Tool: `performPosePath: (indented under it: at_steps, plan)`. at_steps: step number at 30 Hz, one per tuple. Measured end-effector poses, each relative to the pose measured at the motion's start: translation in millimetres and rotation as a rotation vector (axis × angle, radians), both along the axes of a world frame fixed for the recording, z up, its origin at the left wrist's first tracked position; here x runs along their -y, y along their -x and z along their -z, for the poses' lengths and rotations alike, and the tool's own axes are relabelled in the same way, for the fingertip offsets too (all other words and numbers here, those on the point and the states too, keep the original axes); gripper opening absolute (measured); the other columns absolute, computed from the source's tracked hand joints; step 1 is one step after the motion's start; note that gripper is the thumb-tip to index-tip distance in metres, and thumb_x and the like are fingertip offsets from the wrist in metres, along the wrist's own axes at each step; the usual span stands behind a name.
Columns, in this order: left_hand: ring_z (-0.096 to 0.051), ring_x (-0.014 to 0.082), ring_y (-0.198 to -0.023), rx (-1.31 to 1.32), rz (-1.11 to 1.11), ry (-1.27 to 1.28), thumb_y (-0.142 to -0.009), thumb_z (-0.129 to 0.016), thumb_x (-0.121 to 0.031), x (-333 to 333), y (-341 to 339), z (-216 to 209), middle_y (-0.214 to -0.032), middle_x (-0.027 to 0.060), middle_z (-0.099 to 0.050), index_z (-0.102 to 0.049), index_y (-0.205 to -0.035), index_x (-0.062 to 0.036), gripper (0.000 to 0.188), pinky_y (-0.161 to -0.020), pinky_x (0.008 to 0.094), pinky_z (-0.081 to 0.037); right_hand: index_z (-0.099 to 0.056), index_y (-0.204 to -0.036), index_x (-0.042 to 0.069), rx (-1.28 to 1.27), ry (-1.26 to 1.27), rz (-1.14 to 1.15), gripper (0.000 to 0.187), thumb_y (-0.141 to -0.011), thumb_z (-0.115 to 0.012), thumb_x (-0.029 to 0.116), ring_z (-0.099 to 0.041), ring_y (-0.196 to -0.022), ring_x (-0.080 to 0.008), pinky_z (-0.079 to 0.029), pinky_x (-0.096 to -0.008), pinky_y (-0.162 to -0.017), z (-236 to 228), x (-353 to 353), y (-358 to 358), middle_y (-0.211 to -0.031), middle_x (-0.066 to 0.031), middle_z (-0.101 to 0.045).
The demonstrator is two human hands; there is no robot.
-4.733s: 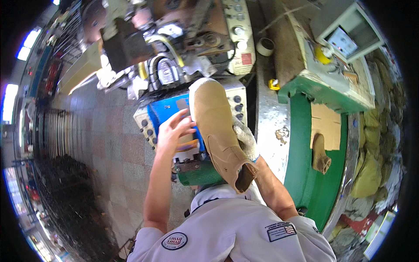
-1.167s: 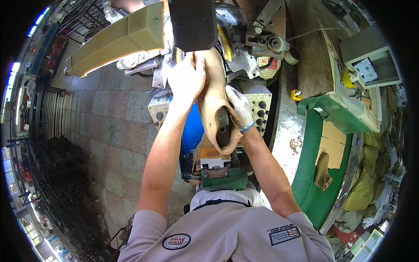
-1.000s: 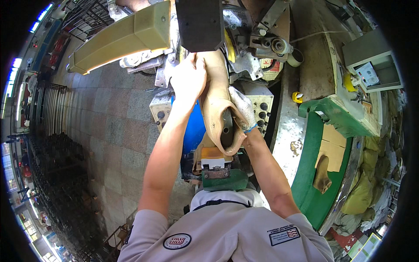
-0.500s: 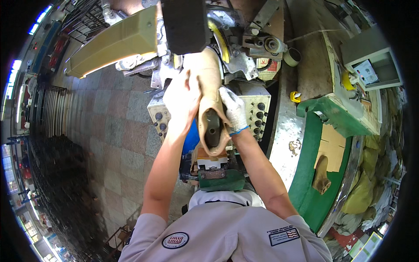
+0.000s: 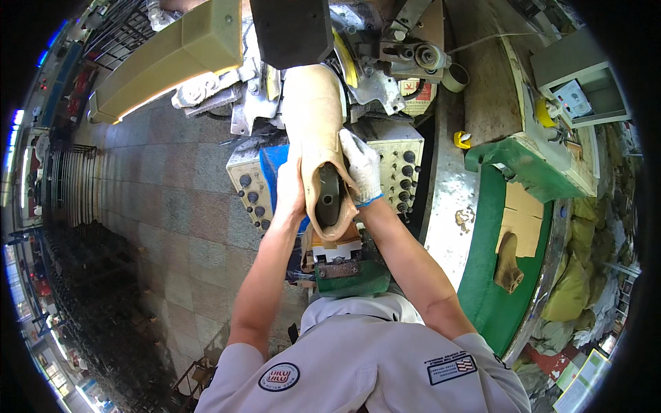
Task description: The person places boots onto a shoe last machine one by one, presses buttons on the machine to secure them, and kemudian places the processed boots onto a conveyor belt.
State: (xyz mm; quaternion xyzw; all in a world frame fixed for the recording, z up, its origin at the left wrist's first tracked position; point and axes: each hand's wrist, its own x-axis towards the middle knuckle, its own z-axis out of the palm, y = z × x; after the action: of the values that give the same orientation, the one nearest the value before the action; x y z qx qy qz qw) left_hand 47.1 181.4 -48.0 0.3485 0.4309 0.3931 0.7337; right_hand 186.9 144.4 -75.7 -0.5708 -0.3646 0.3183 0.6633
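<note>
A tan boot upper sits over a dark last, whose top with a round hole shows in the boot's opening. The boot's far end points into a machine, under a black plate. My bare left hand closes round the boot's left side near the opening; its fingertips are partly hidden. On the other side my right hand, in a white knitted glove with a blue cuff, grips the boot with bent fingers along its edge.
Control boxes with black knobs stand below the machine. A yellow guard arm reaches out left. To the right, another tan boot lies beside cardboard on a green bench. Dark racked items line the left.
My left hand has slid back along the boot toward its opening, baring more of the boot's left side. The right hand stays on its side. The whole view has shifted slightly.
</note>
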Motion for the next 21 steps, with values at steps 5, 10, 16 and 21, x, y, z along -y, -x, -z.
performPosePath:
  at_steps: [5,10,16,21]
  plan:
    - [-0.069,0.0161,-0.09,-0.066,0.008,-0.063,-0.109,-0.047,-0.033,-3,11,6,-0.107,0.0111,-0.072,-0.066,-0.12,0.0038,0.043,-0.079,0.0319,-0.056,-0.062,-0.126,-0.003,0.743,-0.09,0.072,0.036,-0.091,-0.066,0.007,-0.072,-0.093,-0.041,-0.059,-0.041,-0.081,8,-2,-4,-0.11,-0.0242,-0.07]
    - [-0.068,0.0161,-0.091,-0.048,-0.037,-0.003,-0.109,-0.046,-0.027,-3,4,7,-0.106,0.0124,-0.073,-0.067,-0.115,0.0059,0.039,-0.081,0.0318,-0.055,-0.067,-0.12,-0.002,0.555,-0.076,0.044,0.029,-0.091,-0.065,0.004,-0.073,-0.092,-0.0348,-0.059,-0.0376,-0.081,14,-5,-6,-0.11,-0.021,-0.072]
    - [-0.069,0.0156,-0.088,-0.048,0.039,-0.045,-0.109,-0.046,-0.029,-13,17,7,-0.103,0.0118,-0.074,-0.068,-0.114,0.0058,0.041,-0.08,0.0309,-0.055,-0.065,-0.124,-0.004,0.531,-0.017,0.045,0.035,-0.094,-0.067,0.013,-0.072,-0.091,-0.0318,-0.057,-0.0382,-0.08,27,-7,5,-0.113,-0.0213,-0.072]
    - [-0.068,0.0147,-0.09,0.028,-0.014,0.039,-0.11,-0.045,-0.032,-7,-3,31,-0.105,0.0114,-0.073,-0.067,-0.117,0.0056,0.045,-0.079,0.0307,-0.055,-0.07,-0.115,-0.006,-0.03,0.094,0.027,0.04,-0.099,-0.063,0.031,-0.064,-0.087,-0.0125,-0.054,-0.031,-0.079,-20,-6,0,-0.103,-0.009,-0.073]
